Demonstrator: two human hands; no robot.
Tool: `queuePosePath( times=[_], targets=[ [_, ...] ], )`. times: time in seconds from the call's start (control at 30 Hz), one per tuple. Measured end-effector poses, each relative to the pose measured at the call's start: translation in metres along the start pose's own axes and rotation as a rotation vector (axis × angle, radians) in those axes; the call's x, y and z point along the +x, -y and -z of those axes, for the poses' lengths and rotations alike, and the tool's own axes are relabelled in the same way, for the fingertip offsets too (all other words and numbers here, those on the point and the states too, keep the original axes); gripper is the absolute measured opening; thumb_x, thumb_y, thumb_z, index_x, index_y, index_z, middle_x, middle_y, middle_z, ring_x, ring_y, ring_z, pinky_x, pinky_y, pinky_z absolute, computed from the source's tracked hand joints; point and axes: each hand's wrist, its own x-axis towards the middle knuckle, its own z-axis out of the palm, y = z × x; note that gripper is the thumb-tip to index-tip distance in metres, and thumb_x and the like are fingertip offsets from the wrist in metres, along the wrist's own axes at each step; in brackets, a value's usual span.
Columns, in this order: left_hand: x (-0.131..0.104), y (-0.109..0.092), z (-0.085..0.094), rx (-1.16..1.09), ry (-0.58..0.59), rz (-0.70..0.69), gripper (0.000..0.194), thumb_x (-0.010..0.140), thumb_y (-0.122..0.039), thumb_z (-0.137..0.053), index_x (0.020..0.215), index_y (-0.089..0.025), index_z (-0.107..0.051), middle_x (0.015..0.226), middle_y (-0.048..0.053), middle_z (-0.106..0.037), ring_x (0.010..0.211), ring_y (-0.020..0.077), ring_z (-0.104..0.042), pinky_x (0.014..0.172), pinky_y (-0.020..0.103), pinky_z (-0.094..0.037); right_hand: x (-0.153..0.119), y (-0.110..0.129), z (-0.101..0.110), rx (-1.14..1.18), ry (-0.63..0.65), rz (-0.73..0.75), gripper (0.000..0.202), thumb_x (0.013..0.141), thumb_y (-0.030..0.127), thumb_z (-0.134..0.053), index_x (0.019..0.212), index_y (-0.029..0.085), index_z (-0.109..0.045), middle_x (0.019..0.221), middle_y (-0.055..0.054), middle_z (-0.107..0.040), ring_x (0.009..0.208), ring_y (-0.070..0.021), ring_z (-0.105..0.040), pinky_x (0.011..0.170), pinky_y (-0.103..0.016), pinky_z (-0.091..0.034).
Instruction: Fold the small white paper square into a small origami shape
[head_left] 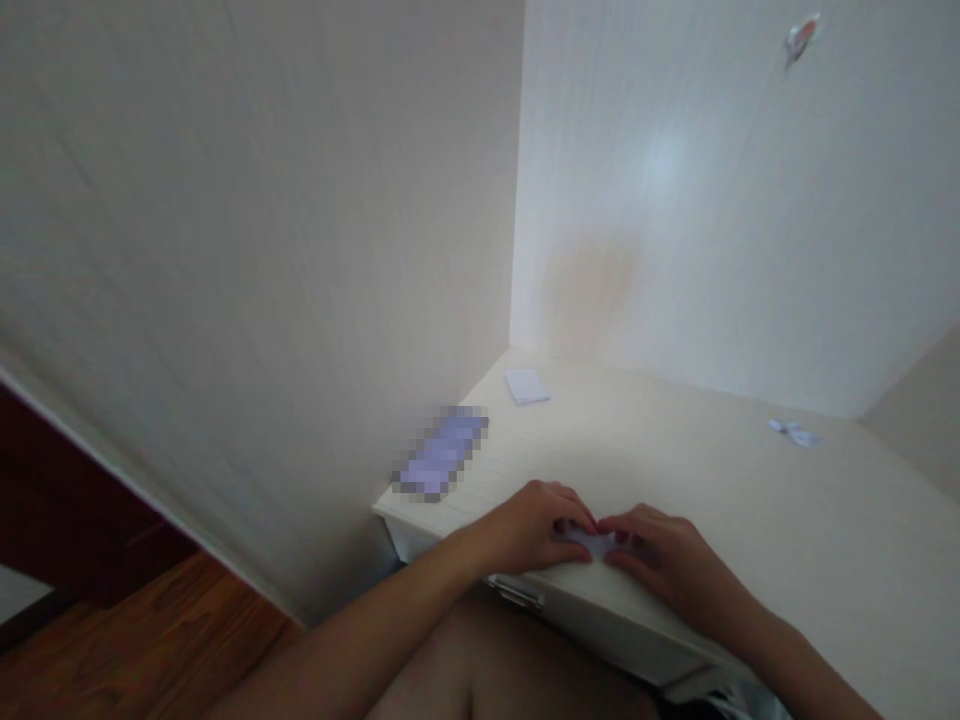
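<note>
Near the front edge of the pale desktop (675, 460), my left hand (544, 525) and my right hand (660, 550) meet. Between their fingertips is a small piece of white paper (598, 543), pinched from both sides. The fingers cover most of the paper, so its full shape is hidden. Both hands are closed, with thumbs toward me and the index fingers nearly touching above the paper.
A square stack of white paper (527, 386) lies by the back left corner. A pixelated purple rectangular object (442, 455) rests along the left panel (300, 250). Toward the back right lies a small twisted white piece (795, 432). A drawer handle (517, 594) juts out below the edge.
</note>
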Motion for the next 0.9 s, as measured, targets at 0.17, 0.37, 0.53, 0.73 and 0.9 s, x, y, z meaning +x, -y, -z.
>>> queuePosePath(
  times=[0.17,0.37,0.53,0.73,0.9],
  targets=[
    [0.002,0.005,0.006,-0.084,0.054,0.017,0.030,0.081,-0.032,-0.079,0.109,-0.021,-0.076,0.107,0.007,-0.074,0.081,0.0170,-0.068,0.075,0.027,-0.052,0.002,0.000,0.003,0.055,-0.012,-0.047,0.024,0.089,0.030,-0.068,0.112,0.027,-0.074,0.096,-0.005,-0.074,0.081,-0.0187,-0.069,0.076,-0.031,-0.055],
    [0.003,0.007,0.009,-0.107,0.067,0.010,0.028,0.085,-0.031,-0.075,0.111,-0.022,-0.076,0.107,0.008,-0.074,0.084,0.0174,-0.068,0.076,0.027,-0.052,0.004,0.001,0.003,0.092,-0.036,-0.061,0.023,0.087,0.022,-0.069,0.109,0.027,-0.075,0.094,-0.004,-0.074,0.080,-0.0177,-0.068,0.073,-0.029,-0.053],
    [0.002,0.002,0.012,-0.079,0.085,-0.002,0.033,0.083,-0.031,-0.076,0.114,-0.021,-0.075,0.109,0.008,-0.073,0.081,0.0164,-0.066,0.075,0.027,-0.052,0.004,0.000,0.003,0.064,-0.031,-0.019,0.021,0.092,0.023,-0.064,0.109,0.028,-0.075,0.093,-0.003,-0.074,0.080,-0.0168,-0.067,0.075,-0.029,-0.052],
    [0.002,-0.002,0.011,-0.040,0.060,0.009,0.025,0.086,-0.019,-0.067,0.110,-0.019,-0.075,0.106,0.007,-0.073,0.082,0.0150,-0.066,0.075,0.025,-0.051,-0.001,0.002,0.000,-0.002,-0.063,0.087,0.023,0.096,0.023,-0.056,0.114,0.023,-0.072,0.095,-0.006,-0.072,0.085,-0.0172,-0.066,0.079,-0.030,-0.052],
    [0.001,-0.008,0.005,0.058,0.005,-0.003,0.021,0.083,-0.013,-0.065,0.101,-0.017,-0.075,0.099,0.006,-0.073,0.086,0.0164,-0.067,0.080,0.026,-0.050,0.001,0.003,-0.003,-0.058,-0.067,0.132,0.026,0.095,0.018,-0.054,0.114,0.021,-0.071,0.095,-0.007,-0.073,0.087,-0.0186,-0.066,0.081,-0.032,-0.053]
  ],
)
